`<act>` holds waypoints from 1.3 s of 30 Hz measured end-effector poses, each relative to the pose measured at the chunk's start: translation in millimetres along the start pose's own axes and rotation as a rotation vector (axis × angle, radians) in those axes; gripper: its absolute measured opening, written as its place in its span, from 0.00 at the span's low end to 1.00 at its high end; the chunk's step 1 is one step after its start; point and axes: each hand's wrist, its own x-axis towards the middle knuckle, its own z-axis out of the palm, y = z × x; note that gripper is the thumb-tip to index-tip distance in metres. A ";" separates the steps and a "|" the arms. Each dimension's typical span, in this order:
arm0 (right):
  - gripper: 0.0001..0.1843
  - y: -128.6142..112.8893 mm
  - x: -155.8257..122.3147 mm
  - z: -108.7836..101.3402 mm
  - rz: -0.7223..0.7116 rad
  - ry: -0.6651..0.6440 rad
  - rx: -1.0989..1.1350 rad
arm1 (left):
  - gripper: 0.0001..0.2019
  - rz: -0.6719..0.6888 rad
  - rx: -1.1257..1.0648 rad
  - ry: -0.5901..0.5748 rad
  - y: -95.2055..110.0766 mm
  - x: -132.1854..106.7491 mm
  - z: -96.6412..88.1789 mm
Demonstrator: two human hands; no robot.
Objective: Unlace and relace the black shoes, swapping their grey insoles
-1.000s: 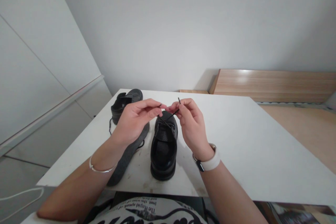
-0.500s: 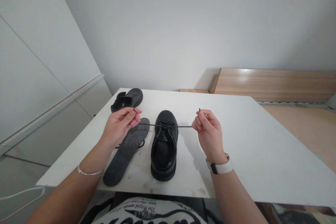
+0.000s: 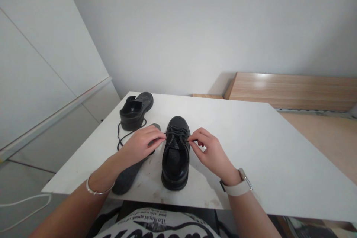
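A black leather shoe (image 3: 175, 173) sits upright on the table, toe pointing away, its front lacing drawn across the tongue. My right hand (image 3: 208, 150) pinches a black shoelace (image 3: 195, 140) between thumb and forefinger, close against the right-hand eyelets. On the other side, my left hand (image 3: 143, 143) has its thumb and fingertips closed at the shoe's left lacing edge, where the lace comes out; most of what it pinches is hidden. Under my left hand and wrist lies a dark grey insole (image 3: 126, 180), partly covered.
A second black shoe (image 3: 135, 109) stands at the table's far left corner, with its loose lace (image 3: 120, 143) trailing towards me. The white table (image 3: 251, 148) stretches to the right. Behind it are a wall and a wooden board (image 3: 292, 91). A white cable (image 3: 28, 202) hangs at lower left.
Both hands have moved inward from either side, down to the shoe's eyelets. The lace, stretched taut sideways before, is now mostly hidden or slack. More of the second shoe and its lace shows.
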 end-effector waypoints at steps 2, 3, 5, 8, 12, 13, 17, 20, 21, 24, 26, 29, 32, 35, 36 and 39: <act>0.07 -2.2 -0.4 0.3 -0.016 -0.014 -0.035 | 0.07 0.016 0.034 -0.021 1.0 0.0 1.2; 0.08 -3.3 -0.5 0.2 -0.024 -0.021 -0.043 | 0.07 0.021 0.045 -0.025 1.8 0.0 1.3; 0.09 -5.5 -0.5 -0.5 -0.039 -0.041 -0.044 | 0.07 0.041 0.053 -0.033 3.7 0.2 0.6; 0.09 -8.8 -0.3 -1.3 -0.055 -0.061 -0.041 | 0.06 0.068 0.045 -0.028 6.4 0.2 -0.2; 0.10 -12.6 1.5 -0.4 -0.049 -0.063 -0.060 | 0.06 0.038 0.030 -0.020 10.2 0.4 3.0; 0.10 -13.6 2.2 0.1 -0.047 -0.069 -0.062 | 0.06 0.036 0.023 -0.027 11.5 0.8 4.2; 0.09 -17.0 5.0 1.9 -0.051 -0.096 -0.053 | 0.06 0.047 0.017 -0.032 16.1 2.7 7.2; 0.09 -16.8 6.0 2.5 -0.041 -0.086 -0.062 | 0.06 0.024 0.008 -0.020 15.9 2.6 5.4; 0.09 -16.1 6.0 2.4 -0.034 -0.078 -0.068 | 0.06 0.009 -0.001 -0.012 15.0 2.0 4.4; 0.08 -13.3 5.0 1.1 -0.022 -0.053 -0.097 | 0.07 -0.034 0.014 0.018 11.0 -0.1 2.4; 0.08 -12.1 4.2 0.5 -0.021 -0.049 -0.122 | 0.07 -0.034 0.048 0.024 9.2 -0.7 2.7; 0.08 -12.3 3.9 1.0 -0.032 -0.059 -0.146 | 0.07 -0.014 0.056 0.011 9.1 0.6 4.9; 0.08 -13.7 5.3 3.2 -0.060 -0.069 -0.181 | 0.07 0.000 0.070 0.011 10.9 3.3 7.1; 0.08 -15.9 7.8 5.7 -0.083 -0.072 -0.246 | 0.07 0.018 0.114 0.005 12.7 5.8 8.1; 0.08 -16.8 8.5 6.3 -0.090 -0.072 -0.271 | 0.07 0.028 0.126 0.001 13.0 6.3 8.1; 0.08 -19.3 10.0 6.7 -0.118 -0.084 -0.343 | 0.08 0.064 0.167 -0.011 13.1 7.2 8.0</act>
